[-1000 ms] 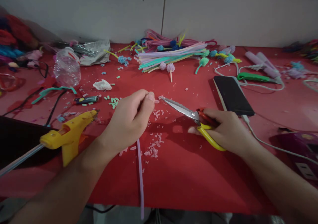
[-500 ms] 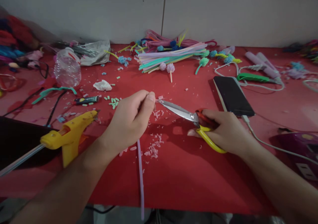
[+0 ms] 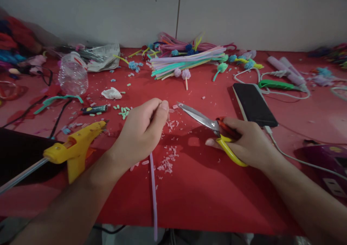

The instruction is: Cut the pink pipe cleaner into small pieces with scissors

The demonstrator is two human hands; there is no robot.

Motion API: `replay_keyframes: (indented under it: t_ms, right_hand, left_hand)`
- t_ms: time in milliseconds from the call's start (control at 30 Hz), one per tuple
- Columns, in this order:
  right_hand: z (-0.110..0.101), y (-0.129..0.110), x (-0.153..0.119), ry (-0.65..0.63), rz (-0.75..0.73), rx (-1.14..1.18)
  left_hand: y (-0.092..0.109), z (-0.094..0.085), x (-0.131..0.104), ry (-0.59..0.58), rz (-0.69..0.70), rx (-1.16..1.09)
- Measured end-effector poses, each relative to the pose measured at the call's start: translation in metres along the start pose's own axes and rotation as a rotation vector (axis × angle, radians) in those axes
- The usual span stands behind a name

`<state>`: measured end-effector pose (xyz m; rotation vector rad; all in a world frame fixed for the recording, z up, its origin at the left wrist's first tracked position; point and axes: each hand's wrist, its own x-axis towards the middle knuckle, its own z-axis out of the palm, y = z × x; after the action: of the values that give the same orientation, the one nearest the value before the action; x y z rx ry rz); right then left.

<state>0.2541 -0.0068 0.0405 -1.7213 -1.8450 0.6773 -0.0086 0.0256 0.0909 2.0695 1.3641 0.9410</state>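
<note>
My left hand (image 3: 148, 125) is closed in a pinch, and a short pale pink end sticks out past its fingertips. A long lilac pipe cleaner (image 3: 154, 198) runs out below the same hand toward the table's front edge; its middle is hidden by the palm. My right hand (image 3: 249, 143) grips scissors (image 3: 199, 117) with one red-orange and one yellow handle. Their blades look closed together, and the tip points at the left fingertips with a small gap between. Pink fuzz clippings (image 3: 167, 161) lie on the red table (image 3: 200, 194) between my hands.
A yellow glue gun (image 3: 73, 143) lies left of my left forearm, near small green cut pieces (image 3: 124, 112). Bundled pipe cleaners (image 3: 187, 62) lie at the back. A phone (image 3: 255, 104) with a cable is beyond my right hand. A plastic bottle (image 3: 73, 75) stands back left.
The scissors have drawn back slightly from the left fingertips, and their tip has risen a little. My left hand and the pipe cleaner have hardly moved.
</note>
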Motion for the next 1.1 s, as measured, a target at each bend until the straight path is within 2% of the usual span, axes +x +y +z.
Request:
replay_keyframes:
  t_ms: [700, 1100]
  right_hand:
    - [0.0008, -0.0049, 0.0034, -0.013, 0.04, -0.1]
    - [-0.0008, -0.0041, 0.0007, -0.022, 0.001, 0.002]
  left_hand:
    - [-0.0007, 0.0004, -0.0003, -0.027, -0.008, -0.017]
    - [-0.0004, 0.0009, 0.0003, -0.023, -0.029, -0.007]
